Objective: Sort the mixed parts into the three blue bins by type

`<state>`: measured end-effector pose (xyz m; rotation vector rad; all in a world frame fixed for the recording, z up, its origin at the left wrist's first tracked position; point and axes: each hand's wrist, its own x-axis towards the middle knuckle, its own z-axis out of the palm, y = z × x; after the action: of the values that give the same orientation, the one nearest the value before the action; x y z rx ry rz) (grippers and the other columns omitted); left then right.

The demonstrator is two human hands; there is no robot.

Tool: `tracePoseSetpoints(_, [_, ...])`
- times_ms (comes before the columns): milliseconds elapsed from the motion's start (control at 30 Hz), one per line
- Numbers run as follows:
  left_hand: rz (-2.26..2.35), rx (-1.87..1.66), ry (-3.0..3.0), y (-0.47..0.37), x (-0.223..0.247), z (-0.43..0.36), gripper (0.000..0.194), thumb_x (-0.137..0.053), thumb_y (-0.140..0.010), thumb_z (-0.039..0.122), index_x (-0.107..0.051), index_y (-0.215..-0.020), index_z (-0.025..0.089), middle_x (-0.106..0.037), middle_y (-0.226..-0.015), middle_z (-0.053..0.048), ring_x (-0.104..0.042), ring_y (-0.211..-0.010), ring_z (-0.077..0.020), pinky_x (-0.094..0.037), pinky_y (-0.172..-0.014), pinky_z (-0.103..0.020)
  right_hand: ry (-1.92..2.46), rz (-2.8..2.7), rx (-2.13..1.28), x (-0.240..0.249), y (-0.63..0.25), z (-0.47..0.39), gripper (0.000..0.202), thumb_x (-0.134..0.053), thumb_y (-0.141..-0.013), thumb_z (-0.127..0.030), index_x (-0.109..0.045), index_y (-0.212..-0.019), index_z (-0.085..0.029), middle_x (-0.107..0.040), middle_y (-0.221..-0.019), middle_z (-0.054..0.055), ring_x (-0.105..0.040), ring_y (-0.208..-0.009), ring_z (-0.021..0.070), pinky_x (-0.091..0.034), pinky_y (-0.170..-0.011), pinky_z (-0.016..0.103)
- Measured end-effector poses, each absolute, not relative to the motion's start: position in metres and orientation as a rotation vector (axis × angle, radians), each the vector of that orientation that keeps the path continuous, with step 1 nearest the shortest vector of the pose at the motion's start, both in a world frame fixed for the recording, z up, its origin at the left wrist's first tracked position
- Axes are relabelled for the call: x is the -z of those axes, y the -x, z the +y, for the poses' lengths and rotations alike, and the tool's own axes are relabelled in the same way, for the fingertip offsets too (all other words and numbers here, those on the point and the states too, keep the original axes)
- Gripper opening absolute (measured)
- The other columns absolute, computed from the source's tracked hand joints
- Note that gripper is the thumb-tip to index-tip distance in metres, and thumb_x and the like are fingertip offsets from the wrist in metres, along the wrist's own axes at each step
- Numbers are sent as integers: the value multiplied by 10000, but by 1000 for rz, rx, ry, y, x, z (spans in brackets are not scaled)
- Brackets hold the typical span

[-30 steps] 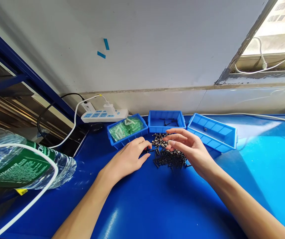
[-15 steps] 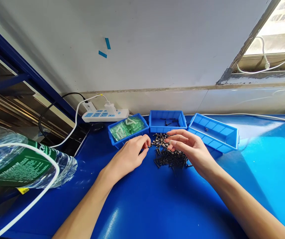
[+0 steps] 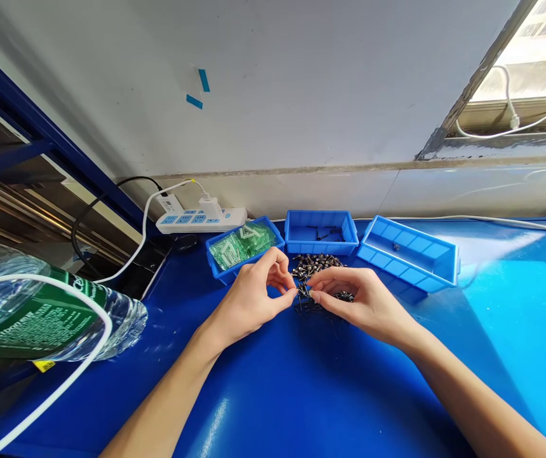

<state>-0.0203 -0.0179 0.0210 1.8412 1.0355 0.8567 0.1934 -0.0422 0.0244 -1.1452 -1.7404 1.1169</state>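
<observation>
With left hand (image 3: pixel 253 291) and right hand (image 3: pixel 365 294) curled close together over small screws (image 3: pixel 318 263) heaped on the counter (image 3: pixel 277 388); cannot tell if gripping any. Probably light, stiff, slippery; best pinched by the shaft.

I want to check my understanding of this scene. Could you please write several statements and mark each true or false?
1. Green packets lie in the left bin. True.
2. The bottle is right of the middle bin. False: the bottle is left.
3. The screw pile is in front of the middle bin. True.
4. The right grip is inside the middle bin. False: the right grip is at the screw pile.
</observation>
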Motion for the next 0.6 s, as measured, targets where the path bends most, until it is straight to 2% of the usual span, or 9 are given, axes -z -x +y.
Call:
tracePoseSetpoints(200, [1033,-830,-1857,17,-22,-19,237,-679,-783,172,-472,-878,235,-722,-744,41,-674,-652,-128,-585,-671,-256,1163,-1694,-1182,-21,-191,-43,180,-739,-855,-359,-777,-952,-213,-785,-818,43,-736,-699,212,-626,-683,342])
tracePoseSetpoints(333, [1021,-861,-1830,16,-22,-20,232,-696,-773,161,-496,-869,229,-707,-769,44,-693,-669,-125,-596,-680,-248,1149,-1685,-1286,-23,-190,-44,133,-765,-837,-341,-764,-864,-211,-769,-768,30,-728,-705,207,-603,-685,326])
tracePoseSetpoints(500, [980,-868,-1783,15,-20,-21,242,-731,-775,174,-520,-882,228,-715,-804,43,-725,-720,-140,-622,-756,-282,1152,-1555,-1409,-20,-188,-42,235,-860,-753,-406,-733,-806,-214,-719,-697,11,-677,-668,193,-547,-610,298])
tracePoseSetpoints(600, [994,-850,-1810,19,-22,-19,264,-754,-778,193,-529,-910,231,-725,-809,39,-720,-728,-151,-619,-760,-295,1144,-1526,-1359,-17,-189,-40,233,-844,-761,-414,-731,-787,-212,-690,-696,4,-612,-623,158,-508,-580,279])
